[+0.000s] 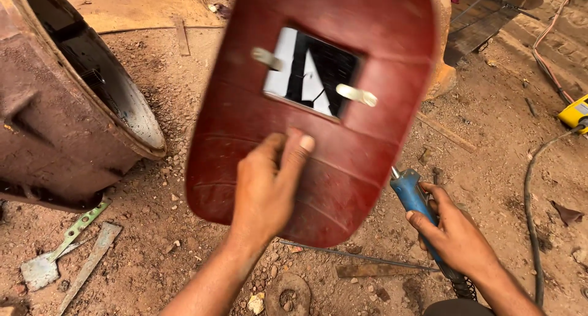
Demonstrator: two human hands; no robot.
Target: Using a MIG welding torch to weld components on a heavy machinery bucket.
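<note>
Head view, looking down over bare reddish ground. A dark red welding hand shield (318, 107) is held up in front of the camera by the left hand (266, 187), whose fingers are closed on a grip at the lower middle of the shield, thumb pointing upward against the red surface. Above the left hand, in the upper half of the shield, sits a rectangular dark viewing window (312, 71), with two pale clips at its sides. Just right of the shield's lower edge, the right hand (453, 233) is wrapped around the blue handle of an electrode holder (413, 196), fingers curled tight about it; the tip of the holder is hidden behind the shield. A dark cable (533, 218) runs over the ground to the right of the right hand, toward a yellow box (577, 112) at the frame's edge. Far left of the left hand lies a large rusted metal drum (61, 107), tilted, with flat metal strips (86, 264) on the ground below it. A thin rod (361, 258) lies on the dirt between the two forearms.
</note>
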